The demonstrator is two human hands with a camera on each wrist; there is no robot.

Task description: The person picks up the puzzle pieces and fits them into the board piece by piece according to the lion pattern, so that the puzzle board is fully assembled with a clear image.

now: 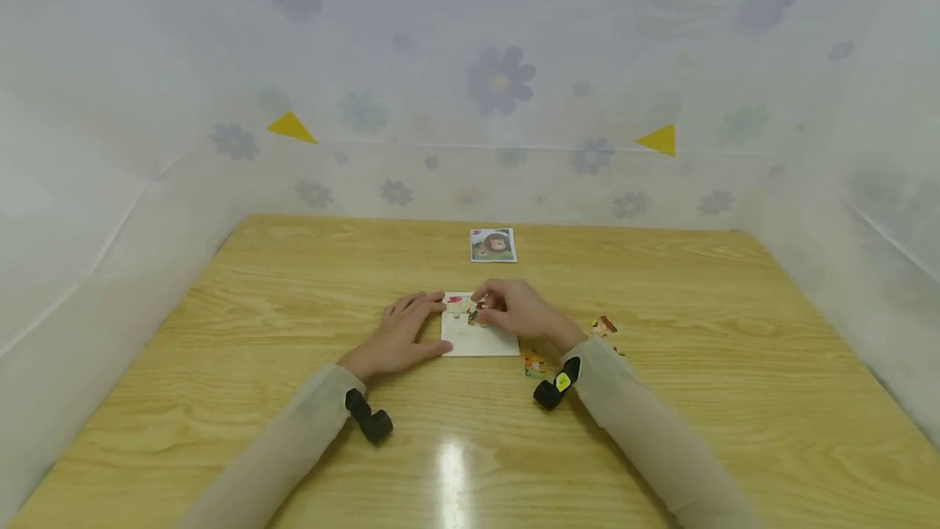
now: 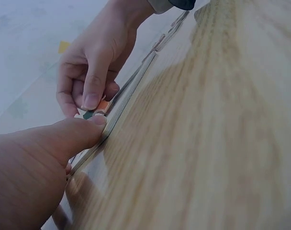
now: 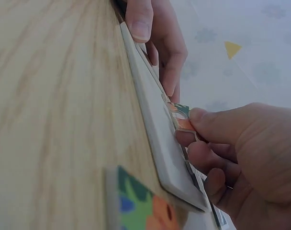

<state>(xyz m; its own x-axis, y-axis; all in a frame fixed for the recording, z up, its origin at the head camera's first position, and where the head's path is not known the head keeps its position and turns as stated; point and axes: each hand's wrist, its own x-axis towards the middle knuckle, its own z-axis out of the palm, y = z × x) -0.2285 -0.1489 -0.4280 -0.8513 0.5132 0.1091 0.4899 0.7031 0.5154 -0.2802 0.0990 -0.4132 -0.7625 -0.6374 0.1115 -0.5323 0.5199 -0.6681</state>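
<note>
- Where the white square board has its near right corner, I see a loose, flat green-and-orange puzzle piece lying just beside it.
- Along the board's left edge rests the left hand, fingers extended, thumb by the near left corner; I judge that enough to steady it.
- Over the board's far half, the right hand pinches another flat puzzle piece, orange and green, between thumb and fingers.
- I expect this one to be light and stiff, its corners easily bent; I would hold it by opposite edges.
- Beyond the board lies a rectangular card printed with a maned animal.
</note>
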